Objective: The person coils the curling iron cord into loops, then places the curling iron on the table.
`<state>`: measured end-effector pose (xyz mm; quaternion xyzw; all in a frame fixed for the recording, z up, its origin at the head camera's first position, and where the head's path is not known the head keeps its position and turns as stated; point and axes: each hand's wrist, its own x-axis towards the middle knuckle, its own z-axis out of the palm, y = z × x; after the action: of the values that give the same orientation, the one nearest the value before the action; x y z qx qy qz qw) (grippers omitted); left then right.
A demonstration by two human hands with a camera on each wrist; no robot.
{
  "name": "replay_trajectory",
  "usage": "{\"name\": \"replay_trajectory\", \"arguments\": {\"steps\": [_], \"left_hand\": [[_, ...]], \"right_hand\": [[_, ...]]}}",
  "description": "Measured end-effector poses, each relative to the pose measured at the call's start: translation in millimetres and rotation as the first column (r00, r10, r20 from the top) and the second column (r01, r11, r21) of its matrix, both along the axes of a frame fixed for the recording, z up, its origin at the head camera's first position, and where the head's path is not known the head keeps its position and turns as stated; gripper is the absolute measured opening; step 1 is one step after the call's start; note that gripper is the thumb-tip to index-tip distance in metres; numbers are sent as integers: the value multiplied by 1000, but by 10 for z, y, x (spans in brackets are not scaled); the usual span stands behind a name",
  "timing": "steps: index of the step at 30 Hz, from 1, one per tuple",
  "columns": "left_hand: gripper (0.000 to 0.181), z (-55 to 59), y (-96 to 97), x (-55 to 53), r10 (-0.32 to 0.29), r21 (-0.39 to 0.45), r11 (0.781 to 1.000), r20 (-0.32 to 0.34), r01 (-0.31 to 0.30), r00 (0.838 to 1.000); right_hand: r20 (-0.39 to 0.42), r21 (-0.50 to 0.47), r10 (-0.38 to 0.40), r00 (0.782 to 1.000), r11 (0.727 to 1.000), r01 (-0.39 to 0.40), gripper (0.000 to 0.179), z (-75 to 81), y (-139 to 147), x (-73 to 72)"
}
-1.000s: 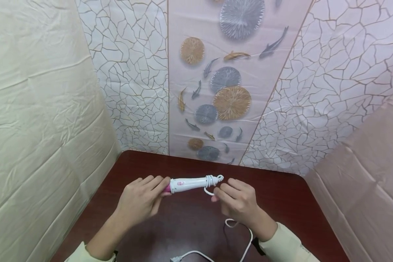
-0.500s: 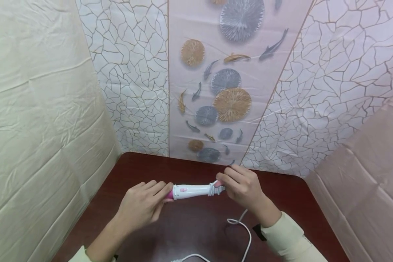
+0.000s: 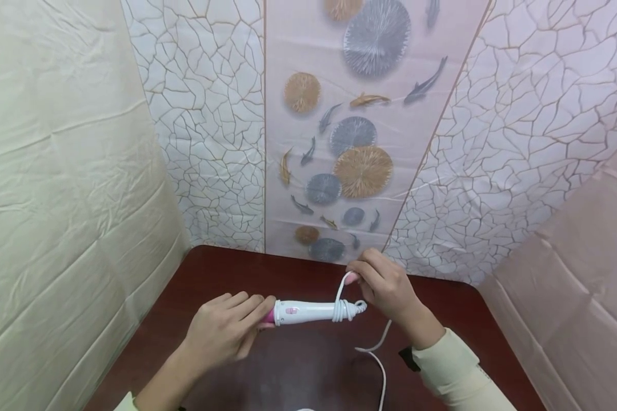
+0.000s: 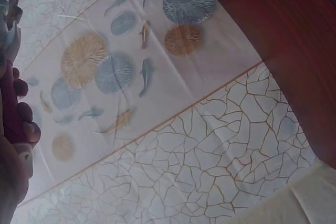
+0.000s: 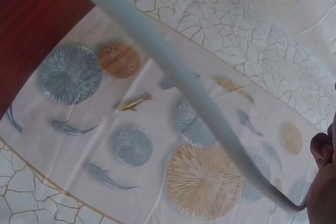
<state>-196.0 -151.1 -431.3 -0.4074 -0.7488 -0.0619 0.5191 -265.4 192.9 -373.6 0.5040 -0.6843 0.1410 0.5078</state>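
A hair iron with a white handle (image 3: 308,311) and a pink barrel (image 4: 11,109) is held level above the table. My left hand (image 3: 228,324) grips the barrel, its fingers wrapped round it in the left wrist view. Several turns of white cord (image 3: 341,287) circle the handle's right end, beside a small cord loop. From these turns the cord rises to my right hand (image 3: 385,285), which pinches it between thumb and fingers above and right of the handle. In the right wrist view the cord (image 5: 189,90) crosses the picture towards the right hand (image 5: 323,182).
Beneath the hands is a dark red-brown table (image 3: 267,365). The cord's free length (image 3: 383,379) hangs below my right hand and runs off towards the front edge. A patterned cloth (image 3: 308,131) covers the back wall, and plain pale cloth (image 3: 82,228) closes off the sides.
My right hand has risen from beside the handle's end, drawing the cord up over the handle. My left hand keeps its grip. The plug seen earlier at the front is now out of view.
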Motion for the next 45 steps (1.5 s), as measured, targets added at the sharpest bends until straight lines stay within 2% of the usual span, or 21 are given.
{"name": "replay_trajectory", "arguments": {"steps": [9,14,19,23,29,31,36,39,42,45], "left_hand": [[35,30,75,56,-50,4,999,-44,50,998],[34,63,125,100,-72,-4,997,-73,72,995],[33,121,176,129,-83,17,996,-92,85,992],[33,179,207,122,-73,33,997,-98,76,993],[33,236,225,119,-52,44,997,-126,57,991],[32,243,222,118,-46,48,997,-132,52,990],[29,249,197,94,-18,73,997,-129,28,991],[29,247,180,73,1,84,996,-117,9,993],[31,241,166,53,12,92,996,-106,-2,994],[32,235,146,41,18,105,994,-90,-8,996]], "right_hand": [[102,-10,-96,990,995,97,29,-98,94,-121],[183,-10,-162,970,986,166,27,-160,179,-216],[237,-3,-200,951,979,206,13,-276,259,-289],[198,44,-239,951,971,235,12,-397,269,-315],[187,108,-260,947,964,243,37,-570,218,-246],[203,131,-261,944,962,238,34,-617,193,-207],[220,210,-306,926,942,261,12,-695,112,-130],[229,237,-332,915,931,278,23,-753,79,-98],[213,225,-336,917,931,289,31,-839,66,-63],[153,211,-319,935,935,285,28,-932,53,-20]]}}
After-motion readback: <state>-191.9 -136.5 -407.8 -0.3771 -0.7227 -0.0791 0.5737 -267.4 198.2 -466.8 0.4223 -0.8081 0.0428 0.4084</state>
